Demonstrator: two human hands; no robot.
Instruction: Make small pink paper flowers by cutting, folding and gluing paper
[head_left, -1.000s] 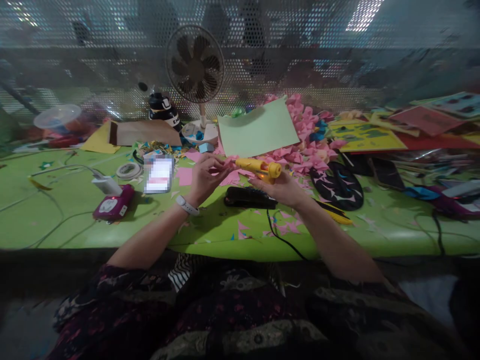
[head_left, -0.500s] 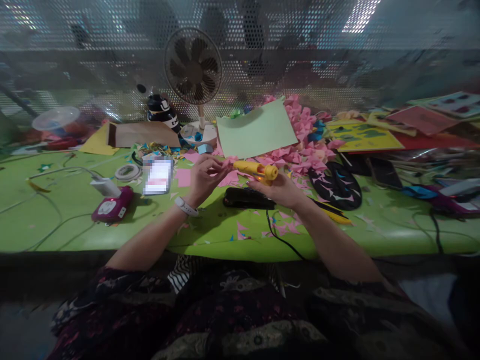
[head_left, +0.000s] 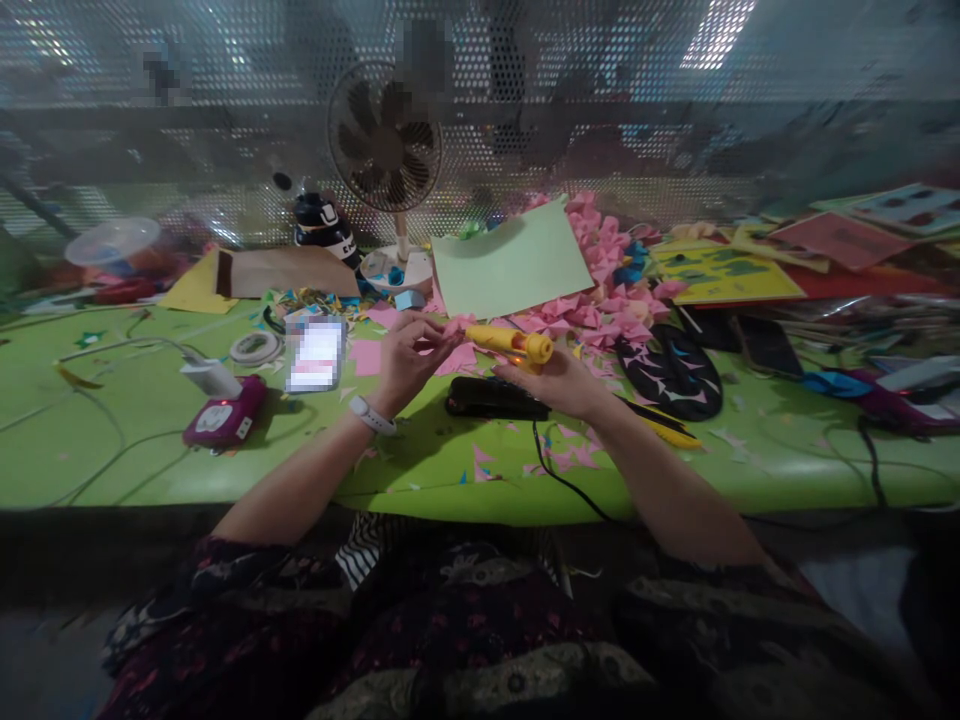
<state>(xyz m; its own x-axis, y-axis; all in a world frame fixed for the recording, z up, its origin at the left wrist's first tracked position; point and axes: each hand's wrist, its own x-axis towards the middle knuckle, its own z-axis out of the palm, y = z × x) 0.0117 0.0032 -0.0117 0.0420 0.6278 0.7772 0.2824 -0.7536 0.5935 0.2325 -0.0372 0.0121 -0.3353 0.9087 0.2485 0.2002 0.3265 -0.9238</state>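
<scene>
Nearest in, a black cord [head_left: 568, 481] trails below the right fingers, best kept slack. Past it, a long black thing [head_left: 491, 398], perhaps a stapler, lies on the green table [head_left: 420, 442], just under the fingers. And here's the action: the right hand [head_left: 566, 384] curls its fingers round a yellow glue gun [head_left: 504, 339], front end towards the left hand [head_left: 409, 360], whose thumb and fingertips pinch a small pink paper piece [head_left: 453, 328]. Steady wrists look wise, I'd say, with fingertips clear of a front end that may be hot. Smooth, rounded plastic meets thin paper! Beyond the fingers, a pale green sheet [head_left: 510, 268] bows softly, beside a crumpled, pointy pink heap [head_left: 604, 240]. Farther off, beyond the left fingers, stands a round fan [head_left: 386, 145].
</scene>
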